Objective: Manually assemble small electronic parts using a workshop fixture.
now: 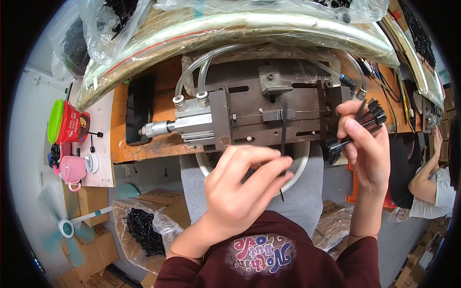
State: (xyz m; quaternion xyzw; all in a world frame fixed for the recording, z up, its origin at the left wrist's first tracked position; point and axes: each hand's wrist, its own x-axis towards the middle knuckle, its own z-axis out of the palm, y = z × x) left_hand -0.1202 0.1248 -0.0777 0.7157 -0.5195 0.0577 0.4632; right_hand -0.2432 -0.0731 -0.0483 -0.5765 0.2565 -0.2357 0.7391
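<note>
My left hand (237, 185) is closed in a pinch on a thin black plastic stick (284, 129). The stick stands nearly upright in the picture, in front of the metal fixture, its lower tip showing below my fingers. Slight blur hides its exact shape. My right hand (367, 149) grips a small bundle of black plastic sticks (376, 115) with knobbed ends, poking out on both sides of the fingers. Between and beyond my hands lies the dark metal fixture (254, 127), with a small block (272, 114) on a thin rod at its middle and a silver air cylinder (194, 127) at its left.
Clear hoses (189, 72) arch behind the fixture. A black phone (139, 110) lies on the orange wooden bench (163, 152). Left are a pink cup (73, 169) and a red tub with a green lid (56, 121). Below, a bag holds black parts (144, 233). Another person's arm (427, 173) shows at right.
</note>
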